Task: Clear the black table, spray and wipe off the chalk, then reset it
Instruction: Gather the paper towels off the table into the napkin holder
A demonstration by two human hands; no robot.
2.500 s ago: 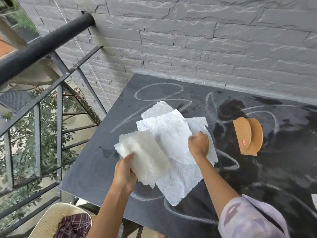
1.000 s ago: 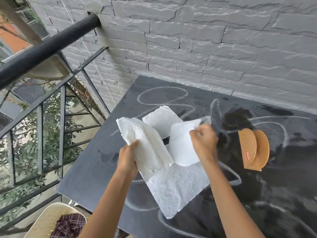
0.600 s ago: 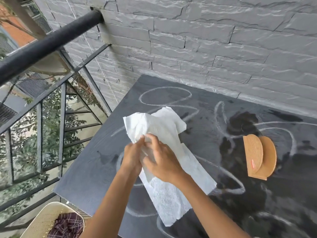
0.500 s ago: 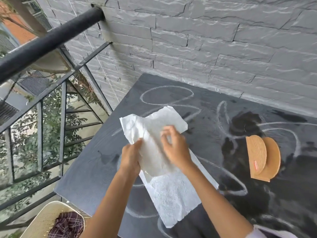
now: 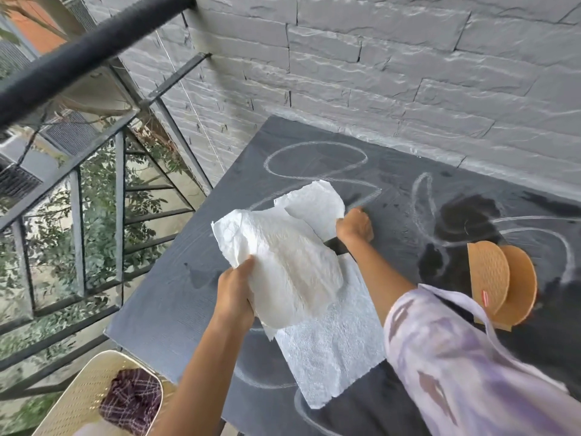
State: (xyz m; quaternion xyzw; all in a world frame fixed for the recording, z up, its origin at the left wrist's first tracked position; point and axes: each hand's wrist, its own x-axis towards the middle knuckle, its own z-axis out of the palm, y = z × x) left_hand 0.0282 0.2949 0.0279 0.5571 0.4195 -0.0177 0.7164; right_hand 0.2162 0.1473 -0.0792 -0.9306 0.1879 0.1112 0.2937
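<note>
Black table (image 5: pixel 176 313): matte, slate-like top with fine linear grain, occupying centre and right of the frame, its far edge against a grey rough-faced brick wall (image 5: pixel 408 58). White chalk loops (image 5: pixel 314 158) run across the surface; darker wet-looking patches (image 5: pixel 465 215) lie at centre right.

Left hand (image 5: pixel 235 294), frame centre: fingers closed around a bunched wad of paper towel (image 5: pixel 283 262), white, crinkled and embossed, raised above the table.

Right hand (image 5: pixel 355 226), just above centre: fingers curled into a closed fist on the edge of a second crumpled sheet (image 5: pixel 314 204). A lilac patterned sleeve (image 5: pixel 471 372) covers the upper arm at lower right.

A third sheet (image 5: pixel 330 350), flat, rectangular and dimpled, lies on the table beneath both forearms.

Wooden napkin holder (image 5: pixel 503 278), two semicircular textured panels on a base, stands upright at right.

Black metal railing (image 5: pixel 78 58) fills the upper left. A cream perforated chair (image 5: pixel 78 398) carrying a plaid cloth (image 5: pixel 132 401) sits at lower left.
</note>
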